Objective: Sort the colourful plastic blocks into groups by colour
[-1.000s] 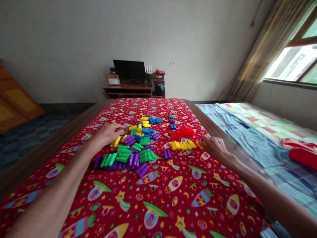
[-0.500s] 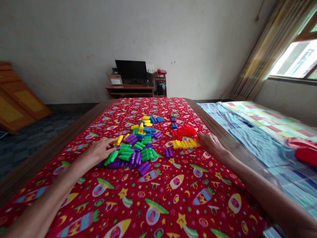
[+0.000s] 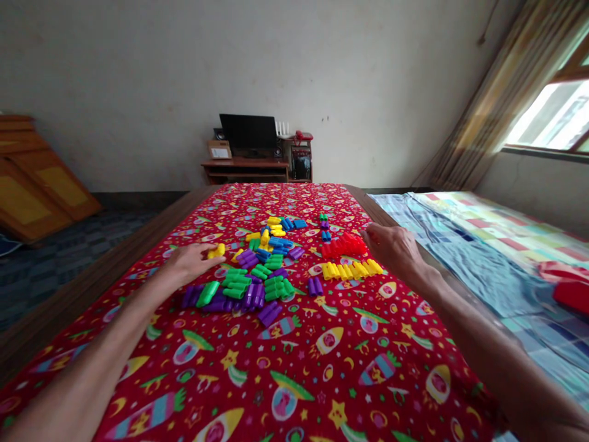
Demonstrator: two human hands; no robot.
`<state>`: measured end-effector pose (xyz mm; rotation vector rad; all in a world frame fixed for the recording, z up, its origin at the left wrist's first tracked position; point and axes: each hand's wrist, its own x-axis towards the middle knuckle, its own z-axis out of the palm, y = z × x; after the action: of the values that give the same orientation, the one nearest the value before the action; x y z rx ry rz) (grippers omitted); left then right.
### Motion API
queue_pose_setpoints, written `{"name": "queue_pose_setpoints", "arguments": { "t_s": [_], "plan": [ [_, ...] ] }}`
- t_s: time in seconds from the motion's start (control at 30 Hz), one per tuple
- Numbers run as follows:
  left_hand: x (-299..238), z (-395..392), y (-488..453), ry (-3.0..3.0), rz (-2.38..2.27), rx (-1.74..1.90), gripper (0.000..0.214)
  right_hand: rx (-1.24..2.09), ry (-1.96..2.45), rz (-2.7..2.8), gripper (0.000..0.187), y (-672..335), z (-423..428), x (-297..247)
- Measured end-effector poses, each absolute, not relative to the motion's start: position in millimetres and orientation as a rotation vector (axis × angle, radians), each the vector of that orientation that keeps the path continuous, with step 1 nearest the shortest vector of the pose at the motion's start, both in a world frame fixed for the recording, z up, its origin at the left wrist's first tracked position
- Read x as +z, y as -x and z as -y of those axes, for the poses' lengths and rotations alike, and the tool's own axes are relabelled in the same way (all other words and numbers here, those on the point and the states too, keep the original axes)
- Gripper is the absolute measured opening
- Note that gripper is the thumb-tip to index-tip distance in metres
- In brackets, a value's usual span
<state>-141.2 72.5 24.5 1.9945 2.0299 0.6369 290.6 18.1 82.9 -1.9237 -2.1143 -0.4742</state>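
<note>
A heap of small plastic pieces in green, purple, blue and yellow (image 3: 257, 276) lies on a red rocket-print cloth (image 3: 285, 368). To its right a row of yellow pieces (image 3: 350, 269) sits in front of a row of red pieces (image 3: 343, 245). My left hand (image 3: 191, 263) is at the heap's left edge, its fingers closed on a yellow piece (image 3: 216, 250). My right hand (image 3: 391, 244) hovers just right of the red row, above the end of the yellow row. Its fingers are curled with nothing visible in them.
The cloth covers a long wooden table (image 3: 73, 294). A bed with patchwork sheets (image 3: 483, 245) lies to the right, with a red object (image 3: 570, 288) on it. A desk with a monitor (image 3: 248, 132) stands at the far wall, a wooden cabinet (image 3: 32, 184) at left, a curtained window (image 3: 547, 116) at right.
My left hand drew back from the heap and now has a yellow piece in its fingers. My right hand lifted from the end of the yellow row toward the red row.
</note>
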Motion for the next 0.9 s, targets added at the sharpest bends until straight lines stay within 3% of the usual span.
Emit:
{"name": "queue_pose_setpoints", "arguments": {
  "t_s": [0.17, 0.3, 0.43, 0.6, 0.73, 0.9],
  "plan": [
    [45, -45, 88, -1.819, -1.594, 0.877, 0.075, -0.267, 1.478, 2.328, 0.035, -238, -15, 83],
    [38, -17, 22, -1.555, -1.171, 0.957, 0.057, -0.038, 0.921, 2.418, 0.026, -208, -18, 59],
    [28, -6, -2, -1.57, -1.079, 0.843, 0.047, 0.04, 0.64, 2.471, 0.034, -203, -23, 36],
    [24, -5, -1, -1.61, -1.125, 0.765, 0.053, 0.011, 0.512, 2.611, 0.041, -206, -21, 36],
    [25, -1, -7, -1.484, -1.074, 0.762, 0.053, -0.026, 0.471, 2.674, 0.033, -206, -18, 47],
    [29, -2, -6, -1.487, -1.072, 0.888, 0.05, 0.006, 0.875, 2.698, 0.029, -230, -22, 67]
  ]
}}
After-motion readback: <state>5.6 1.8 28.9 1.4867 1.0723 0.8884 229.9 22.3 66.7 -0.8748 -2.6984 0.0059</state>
